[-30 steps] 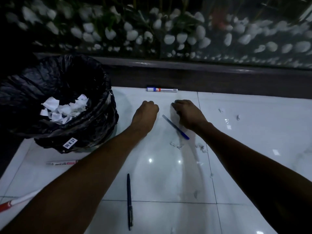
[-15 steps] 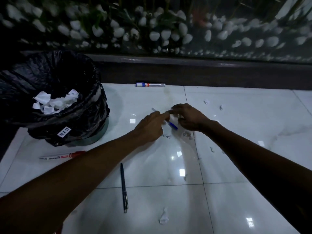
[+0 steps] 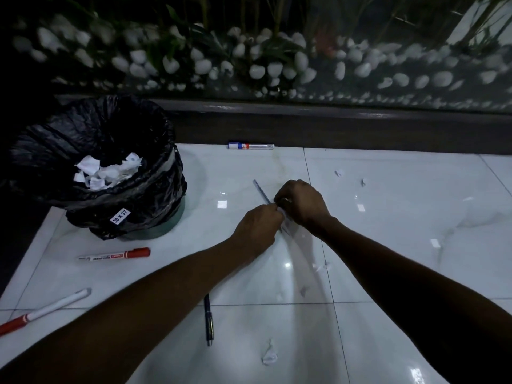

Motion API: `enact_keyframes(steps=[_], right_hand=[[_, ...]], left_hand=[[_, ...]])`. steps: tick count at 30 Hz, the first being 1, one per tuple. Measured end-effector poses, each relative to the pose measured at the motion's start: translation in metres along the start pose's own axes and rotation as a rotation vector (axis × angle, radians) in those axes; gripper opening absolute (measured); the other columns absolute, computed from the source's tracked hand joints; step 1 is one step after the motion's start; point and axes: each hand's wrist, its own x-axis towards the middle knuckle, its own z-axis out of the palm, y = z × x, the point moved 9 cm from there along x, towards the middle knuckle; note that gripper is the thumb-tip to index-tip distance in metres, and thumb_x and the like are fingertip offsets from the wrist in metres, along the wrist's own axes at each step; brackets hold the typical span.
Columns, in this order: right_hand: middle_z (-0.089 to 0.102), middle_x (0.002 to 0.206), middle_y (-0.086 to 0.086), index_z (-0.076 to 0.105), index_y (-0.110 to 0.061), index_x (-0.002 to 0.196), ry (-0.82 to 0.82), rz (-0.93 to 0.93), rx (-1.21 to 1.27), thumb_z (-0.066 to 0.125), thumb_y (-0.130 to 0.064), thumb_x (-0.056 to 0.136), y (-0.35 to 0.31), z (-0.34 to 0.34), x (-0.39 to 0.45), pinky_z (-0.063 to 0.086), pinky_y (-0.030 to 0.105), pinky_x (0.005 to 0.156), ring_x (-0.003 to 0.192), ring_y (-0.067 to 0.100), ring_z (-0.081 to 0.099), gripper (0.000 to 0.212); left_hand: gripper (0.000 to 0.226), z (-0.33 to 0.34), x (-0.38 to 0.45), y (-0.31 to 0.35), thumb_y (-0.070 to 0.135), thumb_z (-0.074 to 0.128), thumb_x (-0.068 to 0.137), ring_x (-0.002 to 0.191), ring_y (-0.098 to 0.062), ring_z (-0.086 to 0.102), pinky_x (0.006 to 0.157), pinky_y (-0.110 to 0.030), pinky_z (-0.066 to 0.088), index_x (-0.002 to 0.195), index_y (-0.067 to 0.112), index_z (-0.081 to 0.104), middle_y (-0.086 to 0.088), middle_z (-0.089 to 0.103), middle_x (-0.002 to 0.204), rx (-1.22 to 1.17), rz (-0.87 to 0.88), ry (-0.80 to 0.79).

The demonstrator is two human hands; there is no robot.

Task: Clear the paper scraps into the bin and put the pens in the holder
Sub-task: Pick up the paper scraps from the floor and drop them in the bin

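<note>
Glossy white tiled floor (image 3: 388, 245): both hands gathering; right hand (image 3: 302, 203) gripping thin blue pen (image 3: 260, 189), left hand (image 3: 257, 225) pinching light, flimsy white paper scraps (image 3: 285, 217).

Both forearms reach fwd, converging. Left hand (image 3: 259, 224) w/ fingers curled, tips meeting right hand (image 3: 302, 202), knuckles up, fingers also curled. What they pinch: can't tell. Both hands well right of the bin (image 3: 97, 167).

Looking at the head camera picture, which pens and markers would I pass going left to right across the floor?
Red-ended white pen → red-capped marker → dark pen → blue-capped marker.
</note>
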Motion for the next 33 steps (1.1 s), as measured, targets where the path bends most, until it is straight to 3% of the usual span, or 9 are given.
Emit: enact_keyframes(steps=[5,8,11,13,15,19,25,29,33], right_hand=[[0.064,0.094,0.013,0.065,-0.005,0.09,0.008,-0.037,-0.187,0.058,0.003,0.087,-0.013,0.014,-0.012,0.034,0.031,0.061,0.09,0.032,0.061,0.011],[0.058,0.084,0.008,0.055,-0.008,0.101,-0.005,-0.029,-0.146,0.057,0.005,0.088,-0.014,0.011,-0.022,0.028,0.03,0.052,0.076,0.03,0.055,0.019],[0.063,0.09,0.007,0.064,-0.015,0.111,-0.073,-0.024,-0.031,0.058,0.005,0.084,-0.011,0.009,-0.03,0.045,0.032,0.063,0.083,0.03,0.062,0.034],[0.064,0.097,0.011,0.072,-0.015,0.115,-0.145,-0.034,-0.022,0.057,0.006,0.084,-0.011,0.014,-0.038,0.047,0.032,0.073,0.091,0.031,0.064,0.04],[0.064,0.1,0.012,0.073,-0.014,0.119,-0.195,-0.069,-0.048,0.059,-0.001,0.088,-0.016,0.015,-0.048,0.049,0.033,0.076,0.095,0.031,0.064,0.036],[0.065,0.112,0.007,0.073,-0.012,0.117,-0.23,-0.147,-0.12,0.076,-0.032,0.087,-0.016,0.014,-0.071,0.054,0.039,0.082,0.103,0.025,0.062,0.036],[0.075,0.093,0.011,0.079,-0.008,0.095,-0.103,-0.014,-0.049,0.071,-0.004,0.088,0.001,0.009,-0.086,0.053,0.031,0.078,0.102,0.032,0.069,0.011],[0.077,0.081,0.006,0.078,-0.009,0.082,-0.103,0.028,0.018,0.072,0.001,0.082,0.0,0.0,-0.078,0.057,0.031,0.073,0.094,0.028,0.07,0.012],[0.076,0.089,0.006,0.077,-0.009,0.096,0.128,0.205,0.182,0.068,0.001,0.082,0.029,-0.032,-0.07,0.052,0.019,0.068,0.077,0.016,0.07,0.02]], left_hand=[[0.03,0.002,-0.015,-0.013,-0.006,0.05,0.076,0.093,-0.032,0.056,0.071,-0.037,0.044,0.103,0.004,0.056,-0.016,0.056,0.102,-0.015,-0.097,-0.025],[0.03,-0.004,-0.029,-0.026,-0.005,0.05,0.074,0.094,-0.037,0.054,0.073,-0.039,0.04,0.103,0.0,0.053,-0.019,0.055,0.098,-0.027,-0.163,-0.048],[0.027,-0.025,-0.034,-0.031,0.002,0.051,0.075,0.095,-0.035,0.055,0.073,-0.035,0.038,0.101,0.002,0.056,-0.017,0.059,0.095,-0.031,-0.186,-0.066],[0.013,-0.039,-0.035,-0.031,0.005,0.053,0.075,0.096,-0.031,0.055,0.07,-0.032,0.036,0.079,0.017,0.052,-0.011,0.057,0.091,-0.035,-0.197,-0.084],[0.027,-0.045,-0.037,-0.032,0.001,0.059,0.076,0.098,-0.029,0.058,0.074,-0.032,0.044,0.069,0.024,0.047,-0.01,0.062,0.095,-0.076,-0.243,-0.074],[0.014,-0.028,-0.051,-0.017,-0.002,0.068,0.079,0.096,-0.022,0.067,0.075,-0.024,0.049,0.088,0.004,0.076,-0.009,0.073,0.098,-0.121,-0.281,-0.103],[0.009,0.013,-0.084,0.005,0.003,0.069,0.079,0.093,-0.02,0.065,0.08,-0.032,0.055,0.085,0.008,0.071,-0.004,0.071,0.095,-0.117,-0.131,-0.363],[0.031,0.009,-0.077,0.015,-0.001,0.06,0.08,0.098,-0.026,0.06,0.081,-0.038,0.052,0.109,0.01,0.059,-0.008,0.064,0.105,-0.167,-0.131,-0.328],[0.052,0.023,-0.072,0.034,0.005,0.061,0.085,0.104,-0.027,0.056,0.084,-0.034,0.048,0.133,0.02,0.047,-0.012,0.059,0.115,-0.16,-0.077,-0.389]])
